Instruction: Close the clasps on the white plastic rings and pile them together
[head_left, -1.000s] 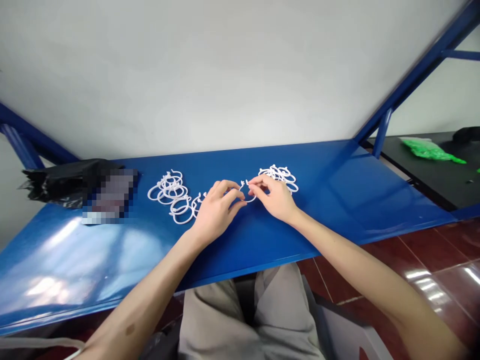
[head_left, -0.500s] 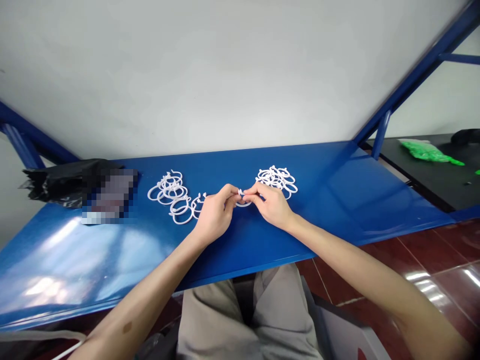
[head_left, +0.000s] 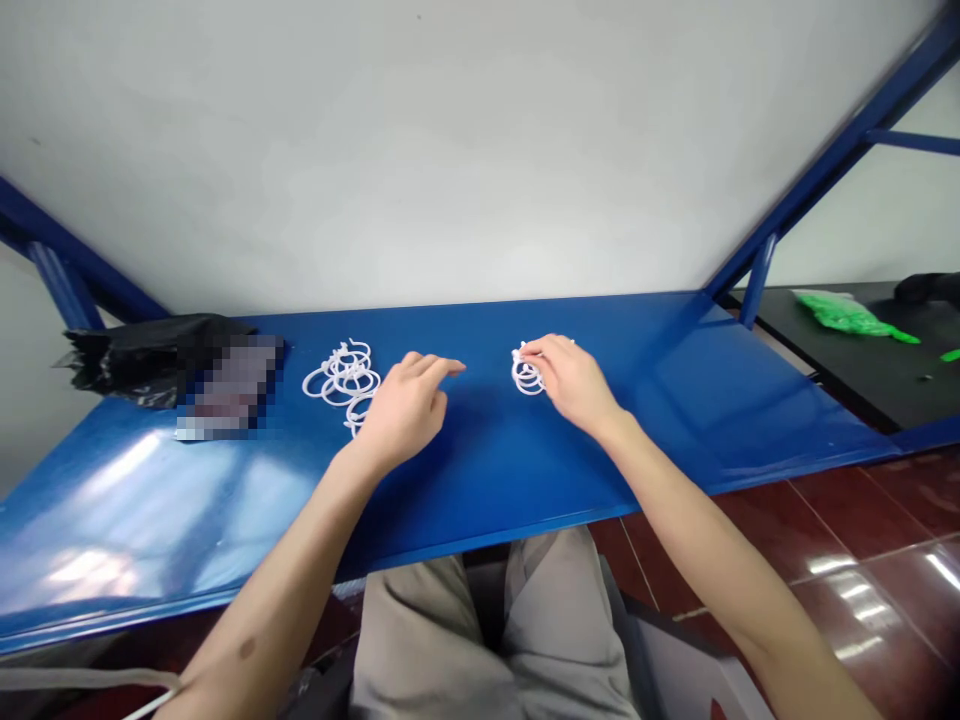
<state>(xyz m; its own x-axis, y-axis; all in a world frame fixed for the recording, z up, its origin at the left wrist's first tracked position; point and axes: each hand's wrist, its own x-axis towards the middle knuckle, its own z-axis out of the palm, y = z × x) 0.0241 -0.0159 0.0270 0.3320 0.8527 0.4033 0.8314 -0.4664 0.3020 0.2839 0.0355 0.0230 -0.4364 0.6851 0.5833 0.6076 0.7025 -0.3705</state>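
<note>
White plastic shower curtain rings lie in two groups on the blue table [head_left: 465, 470]. My left hand [head_left: 405, 405] is held over the near end of the left group of rings [head_left: 341, 375], its index finger stretched out and nothing between the fingers. At the right group of rings [head_left: 528, 378], my right hand [head_left: 570, 375] has its thumb and fingertips pinched on a white ring. The palm covers most of that pile, so only a few loops show at its left side.
A black plastic bag [head_left: 150, 350] and a blurred flat packet [head_left: 236, 380] lie at the left end of the table. Blue frame bars [head_left: 761, 280] rise at both sides against the white wall. Right of it, a black table [head_left: 862, 370] carries a green bag [head_left: 847, 312].
My hands have come apart from the ring they both held in the middle. The left hand has moved left and opened; the right has gone to the right pile.
</note>
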